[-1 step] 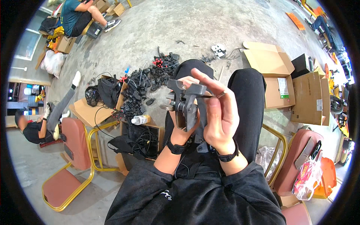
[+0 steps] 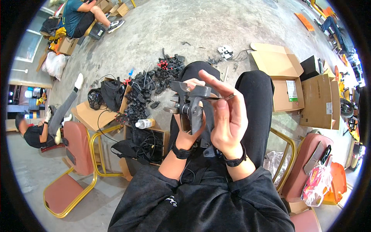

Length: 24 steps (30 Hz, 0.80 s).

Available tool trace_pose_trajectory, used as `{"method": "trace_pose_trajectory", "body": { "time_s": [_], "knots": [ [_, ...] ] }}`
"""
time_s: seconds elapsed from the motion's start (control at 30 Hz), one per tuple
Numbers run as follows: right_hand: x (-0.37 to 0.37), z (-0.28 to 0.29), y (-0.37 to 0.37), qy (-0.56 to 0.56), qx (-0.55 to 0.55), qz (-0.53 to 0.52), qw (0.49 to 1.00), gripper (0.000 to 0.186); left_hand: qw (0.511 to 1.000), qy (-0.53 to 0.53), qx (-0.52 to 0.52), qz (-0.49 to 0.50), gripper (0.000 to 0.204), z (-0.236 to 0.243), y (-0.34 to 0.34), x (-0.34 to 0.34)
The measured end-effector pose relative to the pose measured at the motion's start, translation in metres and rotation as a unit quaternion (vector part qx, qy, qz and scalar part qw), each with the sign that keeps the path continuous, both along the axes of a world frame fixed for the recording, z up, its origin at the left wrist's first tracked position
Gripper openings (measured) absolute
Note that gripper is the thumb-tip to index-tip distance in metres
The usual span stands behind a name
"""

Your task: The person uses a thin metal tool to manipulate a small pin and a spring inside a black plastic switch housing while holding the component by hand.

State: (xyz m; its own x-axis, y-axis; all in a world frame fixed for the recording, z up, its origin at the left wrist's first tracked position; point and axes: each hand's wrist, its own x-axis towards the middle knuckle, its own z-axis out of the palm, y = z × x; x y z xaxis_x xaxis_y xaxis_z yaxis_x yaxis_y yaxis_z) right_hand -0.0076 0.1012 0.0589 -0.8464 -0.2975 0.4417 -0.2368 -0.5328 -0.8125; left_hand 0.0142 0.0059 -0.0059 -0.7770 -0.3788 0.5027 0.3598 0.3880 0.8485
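A black clamp-like part (image 2: 190, 110) with a round pivot and a metal bolt stands in front of me above my lap. My left hand (image 2: 186, 140) is wrapped round it from behind, and most of its fingers are hidden by the part. My right hand (image 2: 228, 125) is beside it on the right. A thin dark rod (image 2: 213, 98) runs from the part's upper right side to the pinched thumb and fingers of that hand. The index finger points up and away. Further black hardware (image 2: 209, 151) lies below, between my wrists, partly covered.
A heap of black parts and cables (image 2: 141, 94) spreads on the floor at left, by a clear bottle (image 2: 145, 123). Open cardboard boxes (image 2: 284, 92) stand at right. Pink chairs (image 2: 78, 149) flank me. One person (image 2: 79, 19) sits far left, another (image 2: 40, 131) nearer left.
The black part has tilted very slightly to the left. My right hand has shifted a little to the right, and the thin rod shows more plainly.
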Motion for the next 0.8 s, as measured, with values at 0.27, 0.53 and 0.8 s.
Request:
{"method": "trace_pose_trajectory", "body": {
  "time_s": [0.27, 0.53, 0.8],
  "knots": [
    [-0.018, -0.008, 0.010, -0.046, -0.075, -0.041, 0.995, 0.028, 0.907, 0.086, 0.399, -0.102, 0.030, 0.009, 0.001, -0.005],
    [-0.027, -0.006, 0.022, -0.047, 0.033, -0.215, 0.975, 0.031, 0.974, 0.052, 0.206, 0.079, 0.023, 0.041, 0.001, -0.035],
    [-0.043, -0.008, 0.047, 0.039, 0.012, -0.300, 0.953, 0.035, 0.982, 0.067, 0.173, 0.044, 0.032, 0.030, -0.013, -0.045]
  ]
}}
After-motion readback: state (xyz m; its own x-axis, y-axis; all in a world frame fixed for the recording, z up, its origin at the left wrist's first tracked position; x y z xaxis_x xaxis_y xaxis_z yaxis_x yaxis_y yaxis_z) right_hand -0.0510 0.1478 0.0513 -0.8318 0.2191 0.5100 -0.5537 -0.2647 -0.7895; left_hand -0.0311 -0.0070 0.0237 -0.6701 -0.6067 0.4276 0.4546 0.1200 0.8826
